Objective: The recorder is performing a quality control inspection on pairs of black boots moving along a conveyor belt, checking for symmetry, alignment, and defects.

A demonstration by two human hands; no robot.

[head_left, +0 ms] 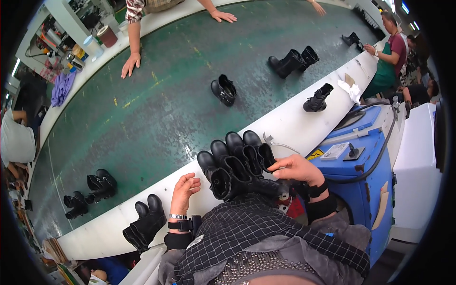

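In front of me several black boots stand in a row on the white ledge, toes pointing away. My right hand [300, 169] pinches the top rim of the rightmost boot [266, 156] between thumb and fingers. Left of the row, my left hand [184, 189] hovers with loosely curled fingers and nothing in it. It is nearest to the leftmost boot [221, 183], with a small gap between them. Another black boot [274, 187] lies low across the near side of the row, partly hidden.
A green conveyor belt [156, 104] runs beyond the ledge, carrying more boots [287, 62]. A pair [146, 225] rests on the ledge to my left, and a single boot [318, 98] to the right. A blue machine [354, 166] stands at my right. Other people work around the belt.
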